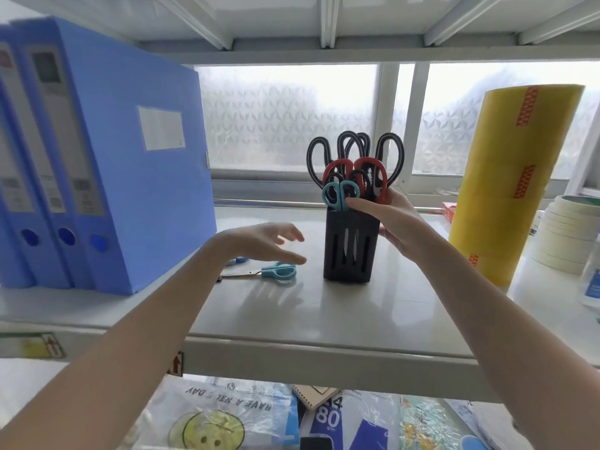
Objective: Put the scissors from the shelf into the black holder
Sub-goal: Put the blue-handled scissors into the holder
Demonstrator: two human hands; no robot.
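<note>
A black slotted holder [350, 251] stands upright on the white shelf [324, 319]. Several scissors with black, red and teal handles stick out of its top [354, 167]. My right hand [389, 219] wraps the holder's upper right side, thumb across its rim beside the small teal scissors [340, 193] in the holder. A teal-handled pair of scissors [272, 271] lies flat on the shelf to the holder's left, blades pointing left. My left hand [266, 245] hovers just above that pair with fingers spread, holding nothing.
Three blue box files [97, 177] stand at the left. A tall stack of yellow tape rolls [516, 177] and white masking tape rolls [568, 232] stand at the right. A frosted window is behind. Plastic-wrapped goods lie on the shelf below.
</note>
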